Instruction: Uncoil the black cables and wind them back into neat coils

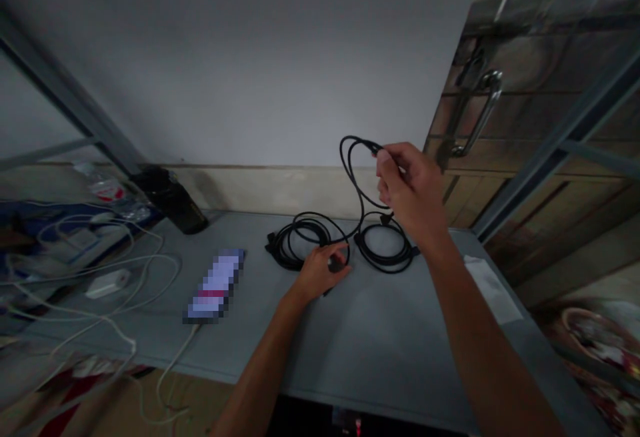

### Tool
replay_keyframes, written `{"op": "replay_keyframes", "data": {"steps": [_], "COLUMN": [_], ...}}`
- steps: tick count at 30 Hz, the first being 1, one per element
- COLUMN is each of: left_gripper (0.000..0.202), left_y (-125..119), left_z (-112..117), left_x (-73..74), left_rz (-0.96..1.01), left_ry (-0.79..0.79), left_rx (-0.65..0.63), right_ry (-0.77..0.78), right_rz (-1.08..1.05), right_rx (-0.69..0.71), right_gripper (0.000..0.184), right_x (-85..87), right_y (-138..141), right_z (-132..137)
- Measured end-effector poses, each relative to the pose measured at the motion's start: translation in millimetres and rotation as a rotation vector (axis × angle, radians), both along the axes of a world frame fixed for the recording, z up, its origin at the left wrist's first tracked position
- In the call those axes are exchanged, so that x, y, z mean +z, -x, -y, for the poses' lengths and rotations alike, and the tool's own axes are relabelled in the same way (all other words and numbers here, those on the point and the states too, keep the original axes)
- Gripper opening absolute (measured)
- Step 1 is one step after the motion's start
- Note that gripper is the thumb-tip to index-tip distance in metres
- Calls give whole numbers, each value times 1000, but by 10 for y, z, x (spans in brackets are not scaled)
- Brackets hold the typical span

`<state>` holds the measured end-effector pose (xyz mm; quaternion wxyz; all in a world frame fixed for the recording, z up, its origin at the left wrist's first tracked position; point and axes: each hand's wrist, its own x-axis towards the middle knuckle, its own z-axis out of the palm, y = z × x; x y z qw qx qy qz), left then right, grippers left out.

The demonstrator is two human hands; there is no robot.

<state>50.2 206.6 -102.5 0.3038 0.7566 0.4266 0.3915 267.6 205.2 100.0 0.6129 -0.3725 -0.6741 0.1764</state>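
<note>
My right hand (413,190) is raised above the table, its fingers closed on a black cable (361,193) that hangs in loose loops to the left. The cable runs down towards a black coil (286,250) on the table. Beside that coil, low over the tabletop, is my left hand (323,271), thumb and index finger curved with a gap between them. Its other fingers are partly hidden, and the cable passes close to its fingertips. A second coiled black cable (384,270) with dark plugs lies flat below my right hand.
A phone (215,287) with a white cord lies left on the grey table (395,337). Further left are a black bottle (175,203), a clear plastic bottle (113,190), a white adapter (107,283) and tangled white cords. White paper (493,290) lies at the right edge.
</note>
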Motion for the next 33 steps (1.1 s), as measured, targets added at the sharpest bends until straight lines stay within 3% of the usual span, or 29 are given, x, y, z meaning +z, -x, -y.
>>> {"op": "replay_keyframes", "data": {"steps": [3,11,14,17,20,25,30,33], "left_gripper": [36,40,39,36,30,12,16,17], "left_y": [40,208,269,351,440,558,665,722], "left_z": [-4,16,49,44,16,-31,-92,-116], "left_x": [62,282,354,395,406,386,346,326], "left_rz": [117,477,615,798,996,1251,1379,1418], "left_ry": [100,375,424,403,344,258,221,211], "left_rx": [-3,-123,-147,-129,-89,-25,-1,1], "right_ry": [11,-66,-69,-104,-107,-198,-240,-321], "right_rz": [50,122,171,220,184,-62,-347,-414], "right_rx": [-15,-317,-371,-443,-475,-463,-516,-547], "right_gripper": [43,35,27,16,20,27,24,21], "right_x": [-9,-39,-19,15,38,94,222,281], "right_y": [-52,-401,-515,-600,-679,-874,-1096,-1168], "right_z": [-24,-187,-183,-156,-159,-160,13,142]}}
